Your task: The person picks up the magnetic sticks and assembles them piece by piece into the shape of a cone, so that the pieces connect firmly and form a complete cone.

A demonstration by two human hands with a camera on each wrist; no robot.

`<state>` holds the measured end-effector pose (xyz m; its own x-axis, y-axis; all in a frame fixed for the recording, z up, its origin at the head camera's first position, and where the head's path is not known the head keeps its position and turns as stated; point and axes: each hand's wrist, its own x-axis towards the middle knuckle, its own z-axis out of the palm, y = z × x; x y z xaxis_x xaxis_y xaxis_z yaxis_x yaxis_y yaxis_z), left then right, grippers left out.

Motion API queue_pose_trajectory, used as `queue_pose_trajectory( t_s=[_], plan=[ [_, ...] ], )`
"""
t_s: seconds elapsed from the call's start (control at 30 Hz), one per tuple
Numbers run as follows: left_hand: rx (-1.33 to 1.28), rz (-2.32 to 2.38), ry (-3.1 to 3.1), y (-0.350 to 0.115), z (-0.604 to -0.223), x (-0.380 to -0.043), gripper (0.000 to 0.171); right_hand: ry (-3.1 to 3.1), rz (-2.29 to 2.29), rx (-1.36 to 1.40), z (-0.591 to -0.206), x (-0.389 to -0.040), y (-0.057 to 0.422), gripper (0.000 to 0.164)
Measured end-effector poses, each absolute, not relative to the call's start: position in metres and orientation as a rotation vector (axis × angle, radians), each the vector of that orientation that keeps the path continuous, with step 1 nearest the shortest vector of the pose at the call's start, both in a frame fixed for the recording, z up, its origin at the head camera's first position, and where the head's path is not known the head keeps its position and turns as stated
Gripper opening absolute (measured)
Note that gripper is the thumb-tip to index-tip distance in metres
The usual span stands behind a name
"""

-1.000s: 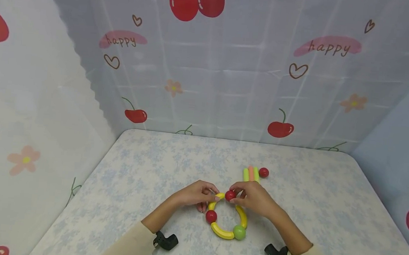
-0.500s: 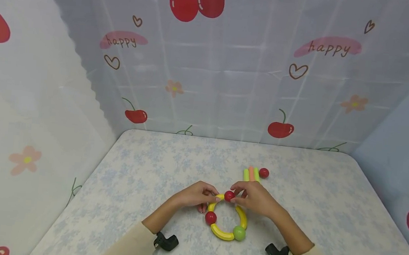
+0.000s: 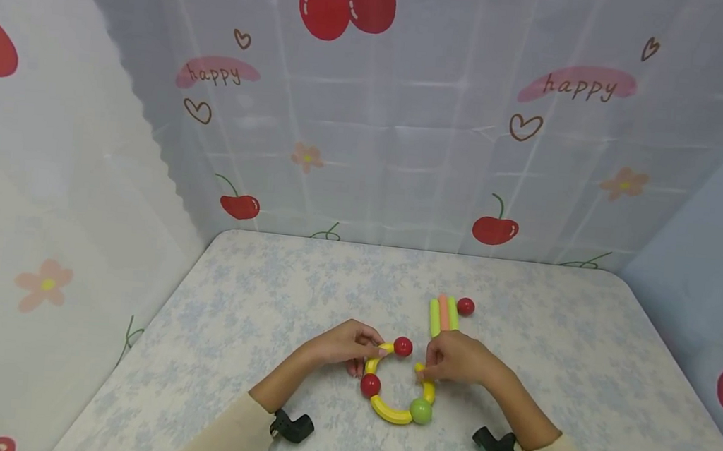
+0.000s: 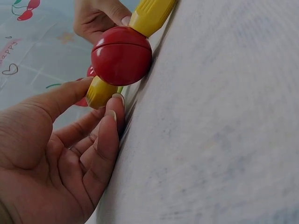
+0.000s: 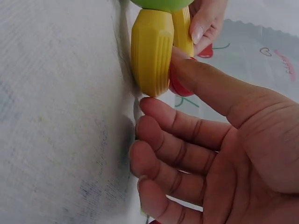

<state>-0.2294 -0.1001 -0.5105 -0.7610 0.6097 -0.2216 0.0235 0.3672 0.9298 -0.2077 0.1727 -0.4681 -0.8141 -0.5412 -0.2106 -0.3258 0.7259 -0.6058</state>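
1. L hand [image 3: 346, 341]: thumb + fingertips pinch L yellow arc [image 3: 371, 366], w/ fingers bent around its outer side.
2. R hand [image 3: 461, 357] at upper end of R yellow arc [image 3: 429, 394]: thumb reaches behind it, fingers slightly apart, index by its tip; can't tell if it's pinched.
3. Pcs lie on the table [image 3: 280, 286] as an unclosed ring: top red ball [image 3: 403, 347] touching L yellow arc, then side red ball [image 3: 370, 385], lower yellow arc [image 3: 391, 413], green ball [image 3: 420, 411], R yellow arc.
4. Gap btwn top red ball & R yellow arc.
5. Beyond R hand: lime + salmon sticks [image 3: 444, 313] side by side, far red ball [image 3: 465, 306] just to their R.
6. Bkgd: cherry-print curtain [image 3: 369, 134].
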Motion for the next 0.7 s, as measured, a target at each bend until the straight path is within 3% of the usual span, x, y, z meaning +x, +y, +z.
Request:
queue_pose_trajectory(
  t_s=[0.33, 0.7],
  plan=[
    [0.516, 1.417, 2.068, -0.1002, -0.5079, -0.2289, 0.023, 2.603, -0.766, -0.623, -0.4696, -0.2046, 0.1696, 0.027],
    [0.542, 1.384, 2.09, -0.1016, -0.5065, -0.2286, 0.019, 2.704, -0.747, -0.552, -0.4712, -0.2037, 0.1648, 0.027]
  ],
)
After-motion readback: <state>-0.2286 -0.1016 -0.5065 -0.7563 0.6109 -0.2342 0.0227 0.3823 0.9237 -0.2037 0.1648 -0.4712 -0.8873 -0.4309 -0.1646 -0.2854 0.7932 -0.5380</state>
